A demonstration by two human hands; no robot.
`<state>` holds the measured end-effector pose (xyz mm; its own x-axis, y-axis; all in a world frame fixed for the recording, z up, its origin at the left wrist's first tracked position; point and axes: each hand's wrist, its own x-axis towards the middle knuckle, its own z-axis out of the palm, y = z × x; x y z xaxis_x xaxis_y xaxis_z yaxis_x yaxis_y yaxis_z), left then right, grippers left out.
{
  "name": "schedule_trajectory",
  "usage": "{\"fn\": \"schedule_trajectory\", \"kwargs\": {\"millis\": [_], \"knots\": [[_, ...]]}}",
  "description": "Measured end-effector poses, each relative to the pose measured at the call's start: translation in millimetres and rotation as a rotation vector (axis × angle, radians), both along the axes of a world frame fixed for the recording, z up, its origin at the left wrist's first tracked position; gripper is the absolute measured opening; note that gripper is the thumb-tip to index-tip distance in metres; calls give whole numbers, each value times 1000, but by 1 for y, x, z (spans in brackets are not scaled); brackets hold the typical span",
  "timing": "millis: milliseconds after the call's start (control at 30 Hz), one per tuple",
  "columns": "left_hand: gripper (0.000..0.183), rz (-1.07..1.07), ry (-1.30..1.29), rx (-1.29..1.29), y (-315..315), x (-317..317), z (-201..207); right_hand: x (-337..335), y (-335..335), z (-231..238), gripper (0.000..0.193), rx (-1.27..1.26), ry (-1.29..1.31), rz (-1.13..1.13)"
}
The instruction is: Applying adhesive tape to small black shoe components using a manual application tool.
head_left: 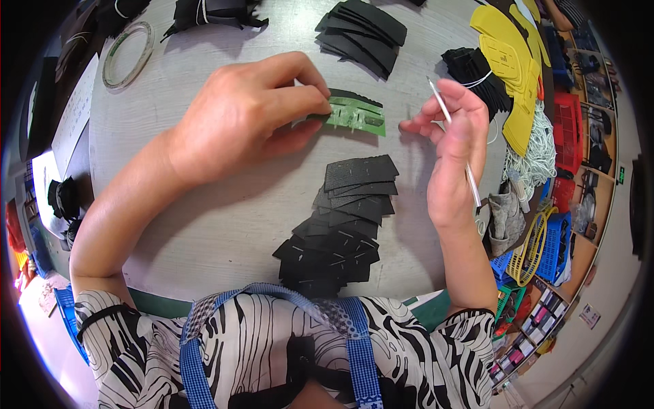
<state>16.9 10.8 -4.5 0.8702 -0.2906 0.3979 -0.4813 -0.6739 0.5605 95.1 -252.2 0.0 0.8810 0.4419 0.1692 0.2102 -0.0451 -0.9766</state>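
Observation:
My left hand (252,109) pinches the left end of a green, see-through template (368,123) with slots in it. A black leather-like piece (354,97) shows along the template's far edge, and the two lie together on or just above the table. In my right hand (460,150), to the right and apart from the template, a thin white pen refill (441,102) rests between thumb and fingers, its dark tip pointing up and away. Closer to my body, black pieces (360,174) overlap in a long fanned row, several bearing short silvery marks.
Beyond the template sits a stack of black pieces (361,34). A tape roll (107,68) lies at far left, near a tied black bundle (211,15). On the right are another tied bundle (470,71), yellow templates (504,58), white cord (535,153) and plastic baskets (555,238).

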Motion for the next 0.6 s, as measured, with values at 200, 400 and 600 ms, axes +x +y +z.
{"fn": "schedule_trajectory", "kwargs": {"millis": [200, 400, 600], "knots": [[26, -25, -32, 67, 5, 13, -9, -2, 1, 7, 26, -155, -3, 20], [26, -15, -58, 91, 5, 12, -9, 0, 9, 1, 23, -253, -229, 75], [25, -5, -71, 97, 5, 11, -8, 1, 18, 2, 18, -404, -411, 128]]}}
